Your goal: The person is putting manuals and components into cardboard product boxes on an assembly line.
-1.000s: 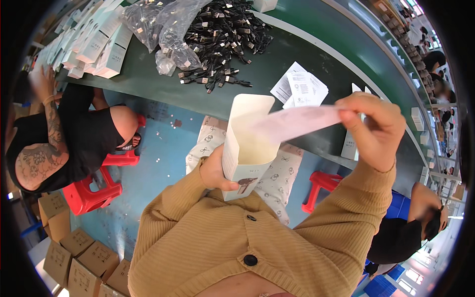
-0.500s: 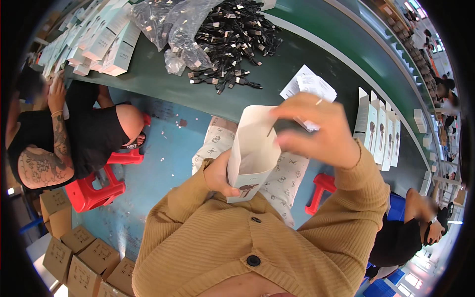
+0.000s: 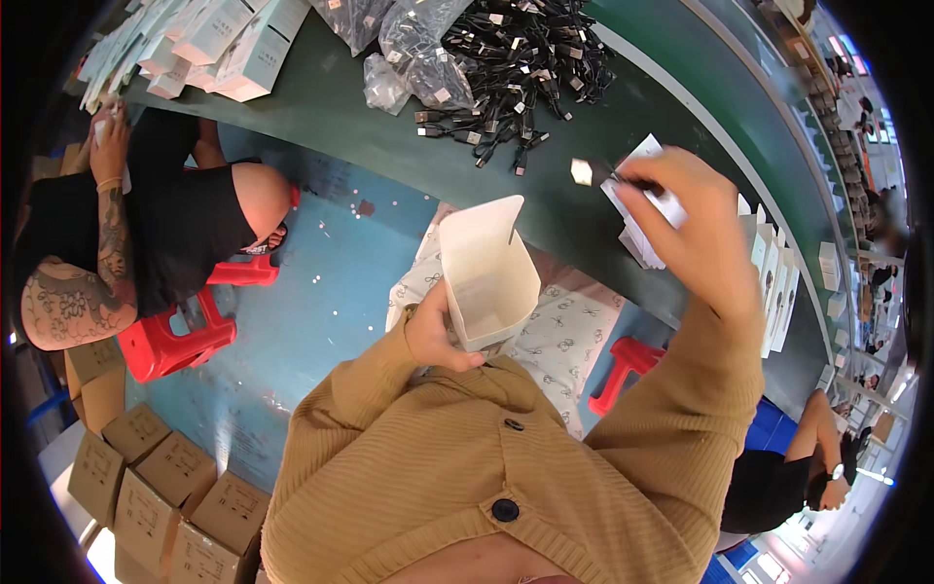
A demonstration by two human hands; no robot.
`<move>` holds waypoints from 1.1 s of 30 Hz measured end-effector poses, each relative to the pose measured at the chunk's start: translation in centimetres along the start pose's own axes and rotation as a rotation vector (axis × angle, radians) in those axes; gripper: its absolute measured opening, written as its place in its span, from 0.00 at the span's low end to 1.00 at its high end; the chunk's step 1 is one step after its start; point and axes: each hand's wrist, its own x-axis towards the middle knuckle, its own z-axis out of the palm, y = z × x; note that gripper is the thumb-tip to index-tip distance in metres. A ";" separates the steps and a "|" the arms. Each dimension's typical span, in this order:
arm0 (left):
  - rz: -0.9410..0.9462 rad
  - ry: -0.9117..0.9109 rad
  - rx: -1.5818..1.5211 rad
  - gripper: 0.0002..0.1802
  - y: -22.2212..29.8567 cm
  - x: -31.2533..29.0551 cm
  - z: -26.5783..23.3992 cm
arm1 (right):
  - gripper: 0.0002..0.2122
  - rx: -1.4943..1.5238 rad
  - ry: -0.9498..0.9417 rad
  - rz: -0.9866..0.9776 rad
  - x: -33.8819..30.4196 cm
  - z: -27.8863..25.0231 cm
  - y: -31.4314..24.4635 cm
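Open-topped white carton (image 3: 474,310) is held in front of the body, above the patterned cloth (image 3: 586,311) on the lap and just off the near edge of the dark green table (image 3: 341,112). The left hand (image 3: 433,329) grasps it, fingers around its left side and thumb across the front. The right hand (image 3: 702,229), raised over the white leaflets (image 3: 634,241), pinches a short black lead between thumb and fingertips; motion blurs it, but it is probably a USB cable (image 3: 604,175) like those in the loose heap (image 3: 530,73) beside the clear plastic bags (image 3: 418,58).

As for progress, the carton is already opened out, with one flap standing up and its mouth bare. The cable is picked up but well apart from the carton, so placing it inside seems left to do, and closing the top too. Whatever lies at the carton's bottom cannot be made out. To the right, a row of upright cartons (image 3: 773,282) stands on the table, near the right forearm.
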 end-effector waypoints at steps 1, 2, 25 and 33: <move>-0.025 0.017 0.020 0.60 -0.1 0.1 0.1 | 0.05 0.007 -0.032 -0.048 -0.7 -1.8 -1.7; -0.027 0.019 0.012 0.60 -0.1 0.2 0.5 | 0.08 0.020 -0.064 -0.098 -1.5 -2.9 -2.9; -0.024 -0.040 0.077 0.48 8.0 7.6 7.6 | 0.31 -0.319 0.503 0.664 -17.5 0.6 1.8; 0.497 0.795 0.838 0.38 18.6 4.7 -6.1 | 0.28 -0.646 0.265 0.943 -21.5 -0.2 7.8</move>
